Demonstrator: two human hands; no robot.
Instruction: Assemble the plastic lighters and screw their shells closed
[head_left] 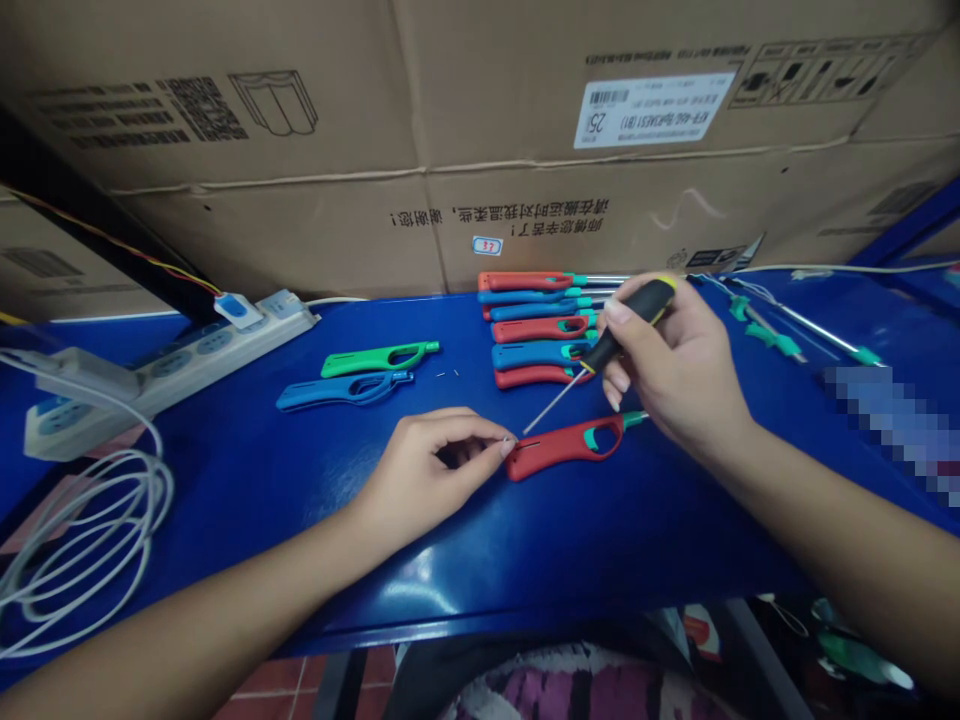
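Observation:
My right hand (671,370) grips a screwdriver (628,322) with a black and yellow handle, its thin shaft slanting down to the left. The tip is just above the rear end of a red lighter (559,448) lying on the blue table. Thumb and forefinger of my left hand (431,465) are pinched together at that same end, around a tiny item too small to make out. The red lighter has a green trigger and a metal tube whose far part is hidden by my right hand.
Several red and blue lighters (532,329) lie stacked behind. A green casing (367,360) and a blue casing (330,392) lie left, near two tiny pins. A power strip (187,365), coiled white cable (97,530) and cardboard box (300,230) stand around; metal tubes (810,320) lie right.

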